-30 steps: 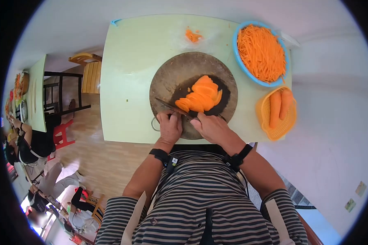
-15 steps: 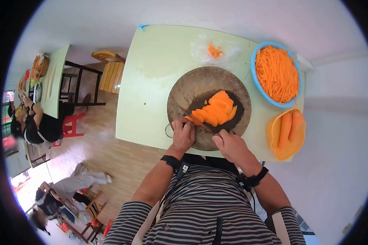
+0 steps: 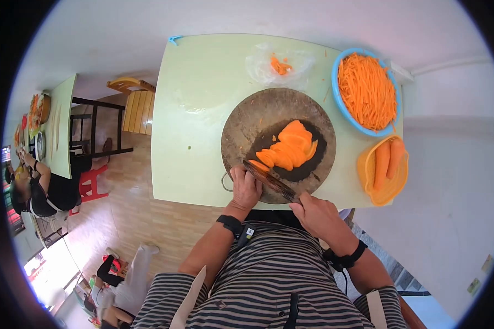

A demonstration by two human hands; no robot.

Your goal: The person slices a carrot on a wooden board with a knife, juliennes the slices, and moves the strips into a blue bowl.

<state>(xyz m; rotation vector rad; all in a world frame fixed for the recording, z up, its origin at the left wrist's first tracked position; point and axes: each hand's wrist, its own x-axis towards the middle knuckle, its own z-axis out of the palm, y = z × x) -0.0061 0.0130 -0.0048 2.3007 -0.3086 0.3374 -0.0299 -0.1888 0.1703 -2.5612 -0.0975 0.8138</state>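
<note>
My right hand [image 3: 319, 215] is closed round the handle of a kitchen knife [image 3: 270, 180]. The blade slants over the near left part of a round wooden chopping board [image 3: 246, 123], beside the closest carrot slices. My left hand [image 3: 247, 187] has its fingers curled close together against the near side of the blade; whatever they hold is hidden. Overlapping carrot slices [image 3: 292, 147] fan out beyond the knife on a dark, wet patch of the board. A metal ring handle [image 3: 225, 181] sticks out at the board's left edge.
A blue basin [image 3: 336, 90] of shredded carrot stands at the back right, near the wall. Closer in, a yellow basket [image 3: 399, 189] holds whole carrots. Behind the board lies a plastic bag [image 3: 256, 64] with carrot scraps. Other people work at the left, beyond a wooden chair [image 3: 138, 112].
The knife has moved slightly towards me and its blade shows more of its flat side. My right hand has shifted right and down. At lower left, a person has changed position.
</note>
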